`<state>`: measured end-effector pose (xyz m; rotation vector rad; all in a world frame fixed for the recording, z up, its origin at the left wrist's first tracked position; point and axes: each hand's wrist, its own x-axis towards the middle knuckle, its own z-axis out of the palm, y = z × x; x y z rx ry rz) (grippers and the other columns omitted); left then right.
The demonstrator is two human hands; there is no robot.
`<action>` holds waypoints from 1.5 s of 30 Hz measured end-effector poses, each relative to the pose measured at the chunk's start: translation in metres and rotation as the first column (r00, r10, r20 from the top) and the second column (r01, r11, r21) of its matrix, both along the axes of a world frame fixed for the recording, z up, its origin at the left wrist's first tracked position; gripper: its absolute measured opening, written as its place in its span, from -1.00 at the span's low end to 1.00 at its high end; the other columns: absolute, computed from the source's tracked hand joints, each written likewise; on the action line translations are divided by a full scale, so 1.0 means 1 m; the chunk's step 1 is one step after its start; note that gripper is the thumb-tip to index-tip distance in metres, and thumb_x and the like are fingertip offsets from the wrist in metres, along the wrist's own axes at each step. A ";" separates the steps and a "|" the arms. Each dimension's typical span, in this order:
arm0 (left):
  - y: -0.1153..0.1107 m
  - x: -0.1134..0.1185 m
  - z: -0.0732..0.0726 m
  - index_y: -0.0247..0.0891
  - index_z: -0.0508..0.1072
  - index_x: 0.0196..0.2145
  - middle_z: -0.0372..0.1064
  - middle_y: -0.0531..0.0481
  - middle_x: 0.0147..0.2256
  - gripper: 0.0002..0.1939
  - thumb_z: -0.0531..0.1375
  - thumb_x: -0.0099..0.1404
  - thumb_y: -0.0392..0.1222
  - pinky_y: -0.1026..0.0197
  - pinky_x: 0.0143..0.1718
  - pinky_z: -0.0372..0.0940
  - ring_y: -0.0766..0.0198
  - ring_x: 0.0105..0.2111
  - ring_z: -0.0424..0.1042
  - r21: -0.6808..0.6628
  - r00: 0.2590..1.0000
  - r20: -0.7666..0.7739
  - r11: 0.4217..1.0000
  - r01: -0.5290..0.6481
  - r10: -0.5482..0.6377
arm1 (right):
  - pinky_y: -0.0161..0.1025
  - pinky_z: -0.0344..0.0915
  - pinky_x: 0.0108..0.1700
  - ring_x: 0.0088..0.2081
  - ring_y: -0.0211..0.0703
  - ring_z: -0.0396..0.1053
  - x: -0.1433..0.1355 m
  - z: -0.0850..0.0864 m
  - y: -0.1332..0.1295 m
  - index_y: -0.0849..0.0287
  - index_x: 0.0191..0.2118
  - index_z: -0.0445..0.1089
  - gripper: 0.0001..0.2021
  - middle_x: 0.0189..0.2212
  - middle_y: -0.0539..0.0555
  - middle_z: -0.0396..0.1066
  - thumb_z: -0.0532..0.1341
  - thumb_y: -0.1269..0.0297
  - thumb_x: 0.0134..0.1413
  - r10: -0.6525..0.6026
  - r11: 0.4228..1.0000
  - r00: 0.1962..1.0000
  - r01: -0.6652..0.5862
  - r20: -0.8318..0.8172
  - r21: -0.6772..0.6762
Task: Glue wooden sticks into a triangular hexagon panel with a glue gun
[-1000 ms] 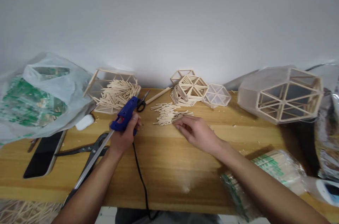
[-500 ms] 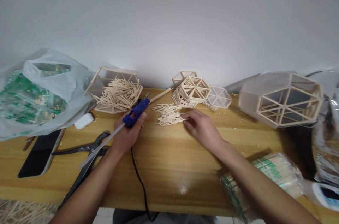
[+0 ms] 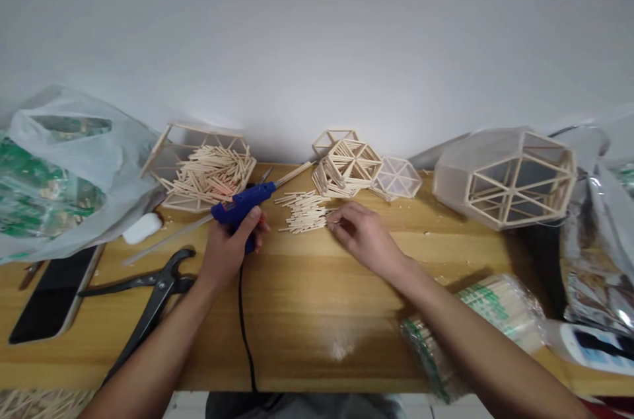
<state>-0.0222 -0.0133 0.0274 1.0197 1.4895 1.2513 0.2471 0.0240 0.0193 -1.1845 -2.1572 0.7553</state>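
Note:
My left hand (image 3: 228, 248) is wrapped round the grip of a blue hot glue gun (image 3: 242, 207). Its nozzle points right, and a long translucent glue stick (image 3: 168, 240) juts out of its back. At the right edge of a loose pile of short wooden sticks (image 3: 303, 213), my right hand (image 3: 364, 230) has thumb and forefinger pinched on a stick end. Just behind that pile stand stacked hexagonal stick frames (image 3: 349, 168). An open stick-framed container (image 3: 166, 158) full of cut sticks (image 3: 211, 171) lies beyond the glue gun.
Black long-handled pliers (image 3: 161, 283), a phone (image 3: 52, 297) and a white case (image 3: 142, 228) lie at left by a plastic bag (image 3: 74, 161). To the right are a hexagonal lantern-like frame (image 3: 512, 191) and bagged sticks (image 3: 500, 306). The gun's black cord (image 3: 244, 326) crosses the front edge.
The glue gun has turned to a more level angle, its nozzle now nearer horizontal. My right hand stays pinched at the stick pile. The whole view has shifted slightly right.

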 end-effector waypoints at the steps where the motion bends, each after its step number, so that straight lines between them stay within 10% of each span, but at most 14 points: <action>1: 0.000 -0.001 0.000 -0.31 0.50 -0.32 0.49 -0.01 -0.47 -0.60 0.35 0.25 0.15 0.29 -0.63 0.29 0.34 -0.62 0.35 0.008 1.000 0.008 1.000 0.015 -0.015 | -0.15 0.38 -0.12 -0.21 -0.05 0.47 -0.001 0.000 0.000 0.19 -0.24 0.49 -0.87 -0.26 0.15 0.50 0.23 0.53 0.27 0.002 1.000 1.000 -0.002 -0.009 -0.003; 18: -0.008 0.000 -0.011 -0.21 0.38 -0.61 0.27 0.09 -0.68 -0.52 0.36 0.20 0.19 0.26 -0.57 0.16 0.32 -0.63 0.25 -0.130 0.943 -0.306 0.987 0.092 -0.128 | -0.04 0.40 -0.04 -0.13 0.04 0.45 0.005 -0.006 0.006 0.17 -0.16 0.51 -0.86 -0.18 0.19 0.50 0.29 0.54 0.24 -0.043 0.999 0.991 0.040 0.129 0.027; 28: -0.007 -0.002 -0.015 -0.20 0.60 -0.27 0.55 0.00 -0.40 -0.69 0.29 0.33 0.11 0.18 -0.35 0.35 0.14 -0.40 0.50 0.077 0.801 -0.584 0.973 0.216 -0.131 | -0.11 0.33 -0.09 -0.17 0.02 0.39 0.003 -0.004 0.006 0.17 -0.28 0.42 -0.83 -0.27 0.14 0.47 0.32 0.60 0.19 -0.037 0.999 0.992 0.033 0.119 0.042; 37: -0.008 -0.002 -0.010 -0.17 0.57 -0.29 0.54 0.00 -0.44 -0.73 0.27 0.32 0.08 0.16 -0.34 0.37 0.13 -0.40 0.51 0.122 0.803 -0.592 0.979 0.166 -0.063 | -0.18 0.34 -0.14 -0.22 -0.08 0.45 -0.001 0.001 0.005 0.14 -0.03 0.48 -0.85 -0.24 0.11 0.51 0.22 0.43 0.37 -0.017 1.000 0.992 0.019 -0.128 0.012; 45: -0.011 -0.009 -0.018 -0.23 0.50 -0.41 0.31 0.09 -0.66 -0.57 0.20 0.37 0.20 0.27 -0.58 0.20 0.28 -0.62 0.34 -0.027 0.876 -0.434 0.975 0.221 -0.211 | -0.21 0.30 -0.20 -0.29 -0.11 0.41 -0.005 0.009 0.000 0.15 -0.19 0.41 -0.90 -0.32 0.09 0.48 0.18 0.30 0.39 -0.057 0.995 0.987 0.044 -0.153 -0.087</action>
